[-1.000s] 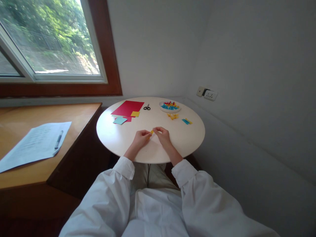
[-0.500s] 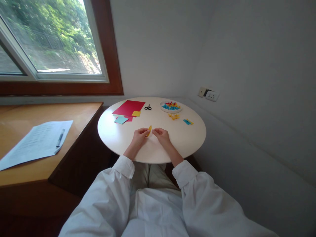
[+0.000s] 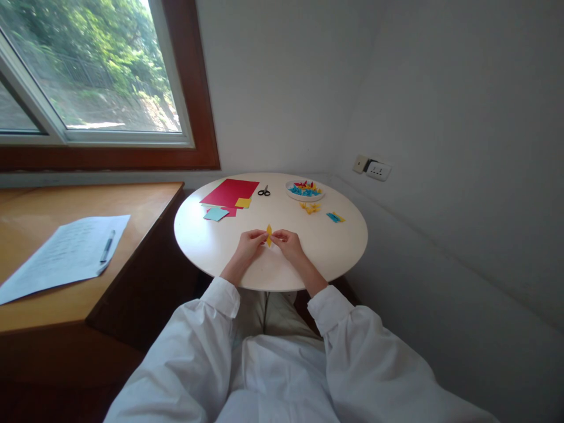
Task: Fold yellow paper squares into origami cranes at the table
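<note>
A small piece of folded yellow paper (image 3: 269,230), narrow and pointed at top and bottom, stands upright between my hands near the front of the round white table (image 3: 247,270). My left hand (image 3: 251,242) pinches its left side between thumb and fingers. From the other side, the fingertips of my right hand (image 3: 288,242) close on its right edge. Its middle is partly covered by my fingertips. Several folded yellow paper pieces (image 3: 310,208) lie beyond my right hand, and a few blue and yellow strips (image 3: 335,217) rest further right.
At the back stands a white dish (image 3: 304,198) of blue, yellow and red folded shapes. Black-handled scissors (image 3: 264,192) lie left of it. Red paper (image 3: 231,192) and light blue squares (image 3: 216,214) are at left. A wooden desk (image 3: 145,202) holds a written sheet (image 3: 74,247) and a pen (image 3: 107,247).
My right hand's fingers have come onto the yellow paper, which they were just apart from. The paper has turned from a slant to upright, showing more of its face.
</note>
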A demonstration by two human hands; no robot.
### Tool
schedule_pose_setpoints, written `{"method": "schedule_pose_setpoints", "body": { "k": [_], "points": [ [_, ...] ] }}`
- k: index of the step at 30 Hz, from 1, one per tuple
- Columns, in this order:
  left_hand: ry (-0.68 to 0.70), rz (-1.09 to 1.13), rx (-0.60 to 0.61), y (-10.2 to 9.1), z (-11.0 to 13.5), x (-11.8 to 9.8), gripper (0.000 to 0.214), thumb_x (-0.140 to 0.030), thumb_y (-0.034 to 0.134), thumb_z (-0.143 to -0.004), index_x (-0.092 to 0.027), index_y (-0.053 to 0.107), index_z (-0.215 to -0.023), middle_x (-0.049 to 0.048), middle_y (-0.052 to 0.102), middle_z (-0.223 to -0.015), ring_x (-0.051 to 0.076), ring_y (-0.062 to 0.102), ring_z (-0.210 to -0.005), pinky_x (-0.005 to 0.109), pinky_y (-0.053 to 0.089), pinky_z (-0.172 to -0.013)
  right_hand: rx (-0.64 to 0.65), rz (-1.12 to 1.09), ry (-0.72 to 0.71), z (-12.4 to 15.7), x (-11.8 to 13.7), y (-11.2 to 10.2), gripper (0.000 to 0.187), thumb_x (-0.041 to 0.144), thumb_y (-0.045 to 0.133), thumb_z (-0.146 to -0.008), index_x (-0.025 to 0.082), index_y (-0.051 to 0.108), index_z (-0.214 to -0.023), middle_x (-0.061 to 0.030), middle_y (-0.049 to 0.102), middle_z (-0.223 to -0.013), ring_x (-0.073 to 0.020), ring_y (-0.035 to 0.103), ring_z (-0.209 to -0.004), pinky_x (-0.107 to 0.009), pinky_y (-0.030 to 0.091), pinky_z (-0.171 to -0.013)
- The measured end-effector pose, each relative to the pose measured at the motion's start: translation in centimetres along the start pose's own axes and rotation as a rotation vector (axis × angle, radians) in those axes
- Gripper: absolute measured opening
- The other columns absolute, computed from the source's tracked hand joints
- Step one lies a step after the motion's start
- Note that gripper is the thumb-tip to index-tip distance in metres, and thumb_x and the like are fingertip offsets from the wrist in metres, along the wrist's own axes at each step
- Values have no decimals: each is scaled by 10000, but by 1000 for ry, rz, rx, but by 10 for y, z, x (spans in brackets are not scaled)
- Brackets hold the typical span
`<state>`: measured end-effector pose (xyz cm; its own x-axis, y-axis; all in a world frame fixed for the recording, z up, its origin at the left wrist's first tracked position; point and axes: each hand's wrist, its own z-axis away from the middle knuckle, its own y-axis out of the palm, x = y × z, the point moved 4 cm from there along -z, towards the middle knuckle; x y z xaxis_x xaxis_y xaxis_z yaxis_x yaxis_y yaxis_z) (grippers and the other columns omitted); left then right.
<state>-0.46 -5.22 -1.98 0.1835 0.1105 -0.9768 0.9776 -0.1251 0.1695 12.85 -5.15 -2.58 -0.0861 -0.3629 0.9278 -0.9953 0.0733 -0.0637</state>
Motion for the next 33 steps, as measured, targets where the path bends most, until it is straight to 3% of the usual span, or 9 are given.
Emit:
{"method": "schedule_pose_setpoints", "body": {
  "k": [6,16,26,33],
  "points": [
    [21,-20,-18,-1,-1,1,228,-319,710,-568,-111,678,-657,52,638,-632,119,522,-561,257,373,-578,-1,-8,6,0,-1,0,145,306,663,-608,167,632,-636,-30,661,-663,-153,581,-638,-293,456,-651],
    [58,17,-40,-2,1,-2,367,-264,683,-585,-190,541,-915,-29,607,-553,100,539,-527,215,390,-553,10,-103,-9,0,3,2,202,309,649,-615,184,600,-767,-27,661,-759,-153,621,-710,-306,490,-705],
    [47,19,-8,1,2,-5,245,-269,663,-602,-158,603,-812,-8,606,-580,104,544,-558,217,387,-558,44,-121,-20,4,10,5,245,301,678,-604,192,635,-819,-38,677,-826,-165,623,-772,-318,495,-760],
    [34,51,-5,0,-1,0,212,-269,664,-590,-123,641,-742,28,623,-645,111,557,-589,232,409,-580,73,-96,-33,6,14,6,180,268,681,-590,182,662,-747,-37,680,-791,-163,616,-740,-309,489,-731]
  ]
}}
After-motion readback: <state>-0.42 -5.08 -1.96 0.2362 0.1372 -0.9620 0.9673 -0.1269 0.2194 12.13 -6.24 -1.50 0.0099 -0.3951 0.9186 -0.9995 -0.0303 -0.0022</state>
